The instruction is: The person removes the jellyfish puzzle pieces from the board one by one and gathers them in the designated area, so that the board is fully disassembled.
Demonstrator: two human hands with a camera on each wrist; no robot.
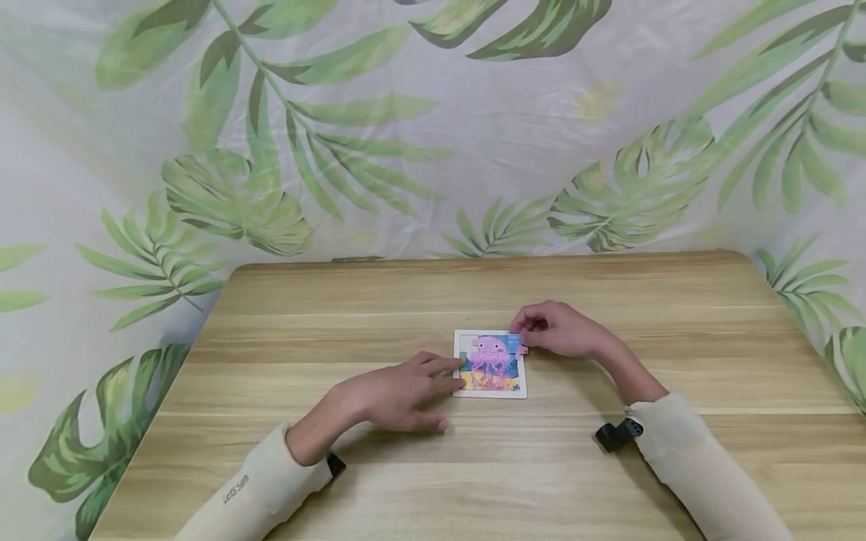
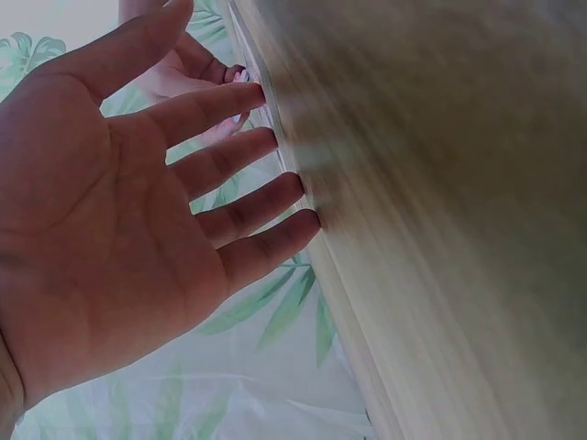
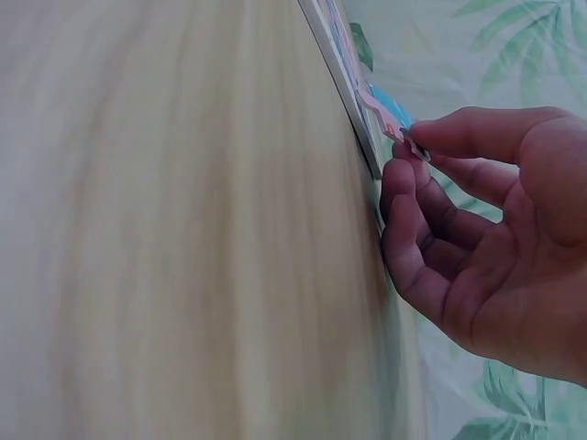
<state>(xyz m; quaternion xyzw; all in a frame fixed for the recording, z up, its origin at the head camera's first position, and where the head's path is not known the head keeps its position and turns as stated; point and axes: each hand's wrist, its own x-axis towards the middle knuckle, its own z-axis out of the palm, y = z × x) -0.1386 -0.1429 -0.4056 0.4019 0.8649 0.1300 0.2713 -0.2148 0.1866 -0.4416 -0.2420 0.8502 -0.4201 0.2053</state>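
A small square jigsaw puzzle (image 1: 492, 370) with a pink jellyfish picture and a white border lies on the wooden table. At its upper right corner my right hand (image 1: 567, 330) pinches a jigsaw piece (image 1: 516, 344) between thumb and fingers. That piece (image 3: 389, 117), blue and pink, sits tilted above the puzzle's edge in the right wrist view. My left hand (image 1: 399, 391) rests its outstretched fingertips on the puzzle's left border. In the left wrist view the palm of the left hand (image 2: 110, 211) shows, its fingers spread; the puzzle is mostly hidden there.
The wooden table (image 1: 325, 315) has rounded far corners and extends around the puzzle on all sides. Behind it hangs a pale cloth (image 1: 379, 173) printed with green leaves. A black wrist camera (image 1: 617, 434) sits at the right sleeve.
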